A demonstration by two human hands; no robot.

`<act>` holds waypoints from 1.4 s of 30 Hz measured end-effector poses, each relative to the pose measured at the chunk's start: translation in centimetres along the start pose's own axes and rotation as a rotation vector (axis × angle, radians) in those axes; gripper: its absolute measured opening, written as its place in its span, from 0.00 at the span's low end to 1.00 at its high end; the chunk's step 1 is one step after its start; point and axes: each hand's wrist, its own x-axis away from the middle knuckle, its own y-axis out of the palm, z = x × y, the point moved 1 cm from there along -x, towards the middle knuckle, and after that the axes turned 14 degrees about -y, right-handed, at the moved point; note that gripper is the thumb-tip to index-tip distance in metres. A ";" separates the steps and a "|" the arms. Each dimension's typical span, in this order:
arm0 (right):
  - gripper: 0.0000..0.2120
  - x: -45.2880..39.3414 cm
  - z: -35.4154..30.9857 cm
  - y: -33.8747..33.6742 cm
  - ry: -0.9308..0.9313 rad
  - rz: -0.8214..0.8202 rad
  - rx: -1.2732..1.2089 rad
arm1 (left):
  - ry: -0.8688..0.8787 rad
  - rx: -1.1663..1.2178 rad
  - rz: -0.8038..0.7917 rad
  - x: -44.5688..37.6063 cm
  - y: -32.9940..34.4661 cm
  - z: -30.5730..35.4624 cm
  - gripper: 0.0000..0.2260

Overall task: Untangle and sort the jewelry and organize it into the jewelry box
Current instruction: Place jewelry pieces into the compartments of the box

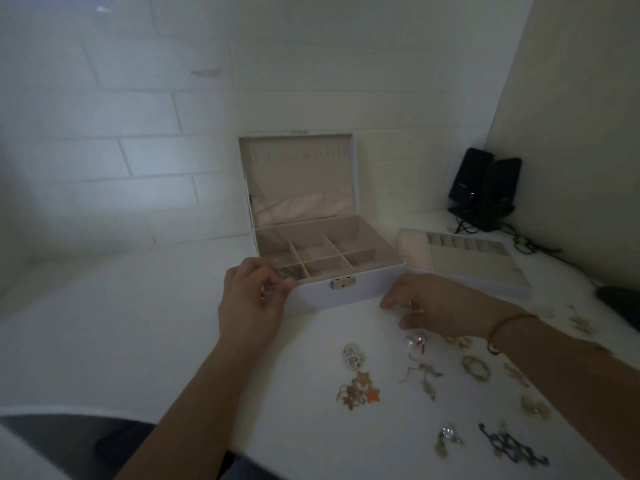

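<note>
The jewelry box (346, 292) sits open at centre, its lid up against the wall. Left hand (251, 303) is at the front-left compartment, pinching a small greenish piece (286, 273) over the rim. Right hand (429, 306) hovers, fingers loose, empty, nearest the loose jewelry (426, 372) scattered toward the person, open table around it.

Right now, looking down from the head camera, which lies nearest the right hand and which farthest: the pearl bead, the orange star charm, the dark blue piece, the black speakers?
From the right hand:
1. Pearl bead, just below the fingers.
2. Orange star charm, lower left on the table.
3. Dark blue piece, near the bottom edge.
4. Black speakers, back in the right corner.
</note>
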 end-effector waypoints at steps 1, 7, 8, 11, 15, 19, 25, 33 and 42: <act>0.14 -0.2 -0.1 0.1 -0.005 0.022 0.020 | -0.002 0.009 -0.003 0.0 -0.1 0.0 0.08; 0.09 -0.1 -0.6 0.2 -0.015 0.077 0.065 | -0.035 0.025 -0.004 0.0 -0.1 -0.1 0.10; 0.09 0.0 -0.7 0.0 -0.007 0.083 0.057 | -0.038 0.041 -0.002 0.0 -0.2 -0.1 0.11; 0.10 0.5 -1.4 -1.6 -0.021 0.171 -0.048 | -0.025 0.067 0.011 -0.1 -0.2 -0.1 0.11; 0.07 -1.4 -2.9 -4.7 -0.057 0.462 -0.308 | -0.005 0.097 0.011 -0.1 -0.1 -0.1 0.09; 0.09 -6.6 -3.8 -5.7 -0.103 0.546 -0.312 | 0.001 0.137 -0.013 -0.1 -0.3 -0.3 0.05; 0.10 -11.4 -2.6 -2.5 -0.058 0.240 -0.167 | 0.050 0.106 -0.014 -0.2 -0.3 -0.1 0.06; 0.12 -6.2 1.1 -8.2 0.070 0.556 -0.337 | 0.084 0.068 -0.031 -0.3 0.0 -0.1 0.08; 0.17 3.4 2.5 -6.0 0.224 -0.184 0.069 | 0.204 -0.053 0.013 -0.3 0.3 0.4 0.13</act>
